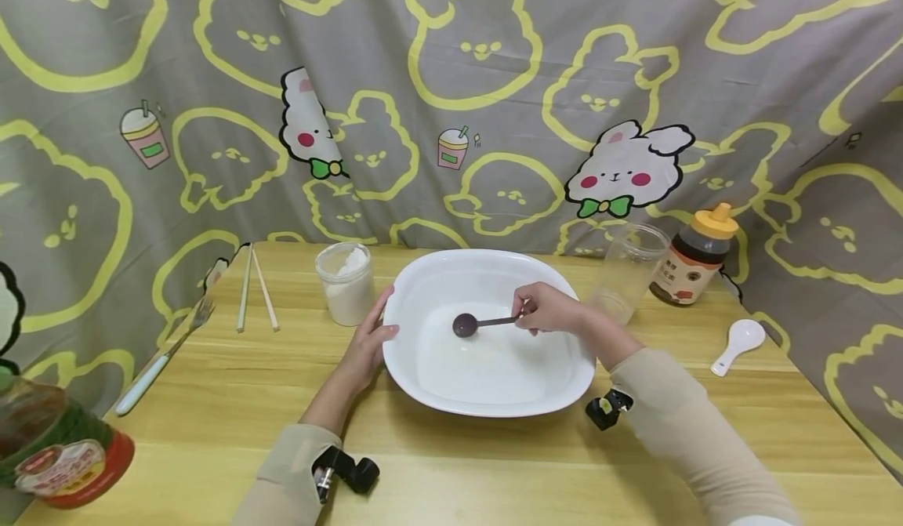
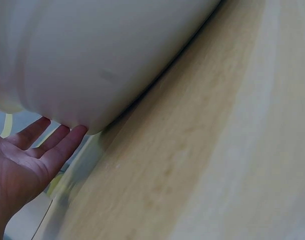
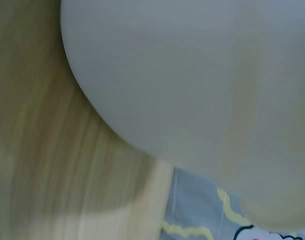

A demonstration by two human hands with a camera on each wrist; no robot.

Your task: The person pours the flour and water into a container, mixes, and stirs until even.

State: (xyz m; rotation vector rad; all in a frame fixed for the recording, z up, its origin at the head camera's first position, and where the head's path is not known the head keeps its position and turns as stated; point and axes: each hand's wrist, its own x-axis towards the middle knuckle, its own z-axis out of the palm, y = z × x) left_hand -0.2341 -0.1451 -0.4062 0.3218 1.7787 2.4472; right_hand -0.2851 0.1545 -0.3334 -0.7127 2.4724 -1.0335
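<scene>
Loose pinch, crowded forearm: two ways to spill

Your right hand (image 1: 550, 309) pinches the dark spoon (image 1: 465, 324) by its handle end, mid-frame, over the white basin (image 1: 487, 377); whether its bowl carries anything is unclear. A twist there could tip out any load. Your left hand (image 1: 363, 350) holds the basin's left rim, so an uneven pull could tilt it. A sideways swing of your right forearm could topple the clear container (image 1: 632, 267), right of centre.

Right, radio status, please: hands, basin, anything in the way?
Left hand holding white basin by rim. Right hand gripping dark spoon over it. Nothing visibly blocking spoon.
</scene>
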